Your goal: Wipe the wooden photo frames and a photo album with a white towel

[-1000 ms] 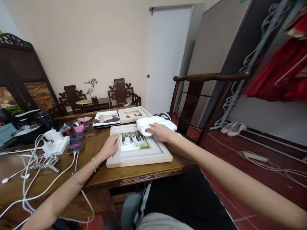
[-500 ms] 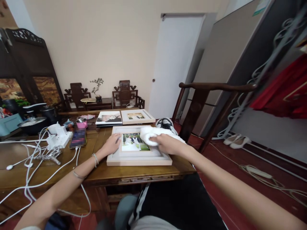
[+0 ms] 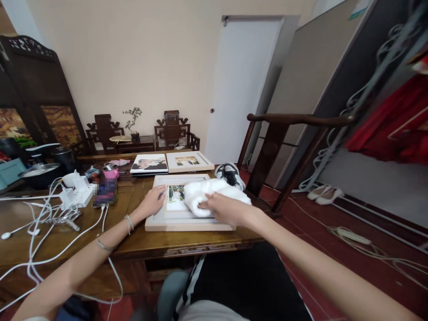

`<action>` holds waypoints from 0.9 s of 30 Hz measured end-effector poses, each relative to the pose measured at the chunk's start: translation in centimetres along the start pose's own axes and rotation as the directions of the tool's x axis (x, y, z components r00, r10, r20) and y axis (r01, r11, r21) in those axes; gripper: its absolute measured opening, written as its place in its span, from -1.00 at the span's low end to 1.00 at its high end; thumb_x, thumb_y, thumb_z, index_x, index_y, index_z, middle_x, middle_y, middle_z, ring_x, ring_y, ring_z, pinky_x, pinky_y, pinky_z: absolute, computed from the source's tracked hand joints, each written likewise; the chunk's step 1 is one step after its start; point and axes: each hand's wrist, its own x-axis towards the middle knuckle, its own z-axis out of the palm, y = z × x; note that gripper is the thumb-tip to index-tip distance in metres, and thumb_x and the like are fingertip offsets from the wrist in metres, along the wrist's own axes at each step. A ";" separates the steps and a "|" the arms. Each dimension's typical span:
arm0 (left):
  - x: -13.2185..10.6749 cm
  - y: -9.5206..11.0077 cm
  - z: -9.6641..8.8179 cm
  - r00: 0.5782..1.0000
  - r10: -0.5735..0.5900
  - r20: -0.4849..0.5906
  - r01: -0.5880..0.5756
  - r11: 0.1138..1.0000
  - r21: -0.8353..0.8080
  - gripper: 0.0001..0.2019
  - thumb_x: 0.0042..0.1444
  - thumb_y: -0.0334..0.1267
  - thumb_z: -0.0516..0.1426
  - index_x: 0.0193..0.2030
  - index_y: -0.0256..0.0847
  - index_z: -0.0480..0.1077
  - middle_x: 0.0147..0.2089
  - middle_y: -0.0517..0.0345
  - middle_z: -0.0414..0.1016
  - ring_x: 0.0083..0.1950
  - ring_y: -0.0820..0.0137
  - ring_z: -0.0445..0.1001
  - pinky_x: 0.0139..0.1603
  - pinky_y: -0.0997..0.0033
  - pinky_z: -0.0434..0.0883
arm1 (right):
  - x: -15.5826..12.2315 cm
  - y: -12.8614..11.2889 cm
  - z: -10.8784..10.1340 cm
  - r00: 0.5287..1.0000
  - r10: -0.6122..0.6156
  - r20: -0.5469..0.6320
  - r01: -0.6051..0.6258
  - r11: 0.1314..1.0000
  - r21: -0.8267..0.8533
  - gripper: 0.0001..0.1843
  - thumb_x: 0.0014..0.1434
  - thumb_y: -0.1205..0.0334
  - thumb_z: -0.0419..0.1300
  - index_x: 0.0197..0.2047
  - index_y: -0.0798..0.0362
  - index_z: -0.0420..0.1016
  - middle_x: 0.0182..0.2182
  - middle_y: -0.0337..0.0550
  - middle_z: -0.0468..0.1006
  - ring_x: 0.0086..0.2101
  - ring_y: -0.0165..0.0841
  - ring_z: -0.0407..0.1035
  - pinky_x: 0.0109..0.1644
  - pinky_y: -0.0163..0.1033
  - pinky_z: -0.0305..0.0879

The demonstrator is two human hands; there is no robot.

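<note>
A pale wooden picture frame (image 3: 174, 221) with a photo lies flat on the wooden table (image 3: 67, 236) in front of me. My left hand (image 3: 152, 201) rests on the frame's left border, fingers stretched flat. My right hand (image 3: 222, 208) presses a white cloth (image 3: 203, 194) onto the glass, covering the right part of the photo; its fingers curl over the cloth.
Behind lie a second frame (image 3: 189, 161) and a photo album (image 3: 149, 164). To the left are a phone (image 3: 104, 194), a white power strip (image 3: 77, 195), tangled white cables (image 3: 43, 232) and a pink cup (image 3: 110, 170). A dark wooden chair (image 3: 284, 147) stands at right.
My right hand has drawn the white cloth from the frame's far right corner down and left across the glass. The left hand has stayed on the frame's left border.
</note>
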 end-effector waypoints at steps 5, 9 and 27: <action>-0.2 0.1 -0.1 1.000 0.007 -0.013 -0.007 1.000 -0.006 -0.62 0.19 -0.28 -0.05 0.07 -0.25 0.43 0.20 -0.02 0.40 0.25 0.22 0.33 0.32 0.21 0.20 | -5.2 -4.7 -1.9 0.999 -0.016 0.050 0.011 0.995 0.095 -0.39 0.01 0.59 -0.06 0.09 0.09 0.45 -0.23 0.07 0.55 -0.19 -0.19 0.43 -0.18 -0.25 0.21; -0.2 0.2 -0.3 1.000 0.030 -0.007 -0.030 1.000 -0.004 -0.62 0.20 -0.27 -0.05 0.08 -0.24 0.42 0.20 -0.01 0.40 0.25 0.25 0.33 0.32 0.23 0.20 | -2.3 -4.0 0.3 0.998 0.052 -0.045 -0.049 0.996 0.078 -0.32 0.02 0.60 -0.08 0.23 0.17 0.29 -0.06 0.21 0.48 0.05 -0.07 0.28 0.04 -0.10 0.14; 0.1 0.0 0.1 0.999 -0.028 0.018 0.027 1.000 0.008 -0.61 0.19 -0.26 -0.04 0.11 -0.23 0.39 0.23 -0.05 0.35 0.28 0.21 0.28 0.30 0.13 0.20 | 0.1 -2.1 0.3 1.000 -0.008 -0.010 0.008 0.997 0.076 -0.39 0.01 0.62 -0.05 0.09 0.11 0.44 -0.20 0.09 0.55 -0.12 -0.16 0.38 -0.09 -0.21 0.16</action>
